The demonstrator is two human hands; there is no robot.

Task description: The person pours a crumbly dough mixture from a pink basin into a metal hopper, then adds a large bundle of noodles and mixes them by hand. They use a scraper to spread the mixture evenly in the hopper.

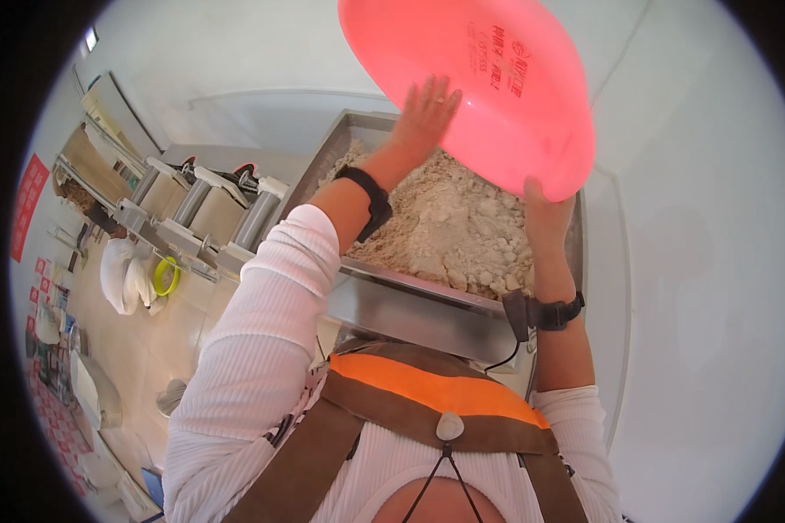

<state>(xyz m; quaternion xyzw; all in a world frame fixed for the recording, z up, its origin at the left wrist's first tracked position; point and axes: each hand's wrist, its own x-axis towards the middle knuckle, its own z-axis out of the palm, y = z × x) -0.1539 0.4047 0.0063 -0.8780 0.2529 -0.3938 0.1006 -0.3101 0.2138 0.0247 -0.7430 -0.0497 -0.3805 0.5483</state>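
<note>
A pink plastic basin (490,85), printed with writing on its underside, is tilted up above a deep metal tray (425,287). Crumbly, pale dough or moist flour (458,222) fills much of the tray. My left hand (428,111) lies with spread fingers against the basin's outer side near the lower left rim. At the basin's lower right end, my right hand (546,202) grips the rim, thumb on the outside and the other fingers mostly hidden. The inside of the basin is hidden from view.
A machine with metal rollers (196,202) stands to the left of the tray. Beyond it, a person in white (121,274) bends over beside a yellow-green basin (166,276) on the floor. White walls run behind and to the right of the tray.
</note>
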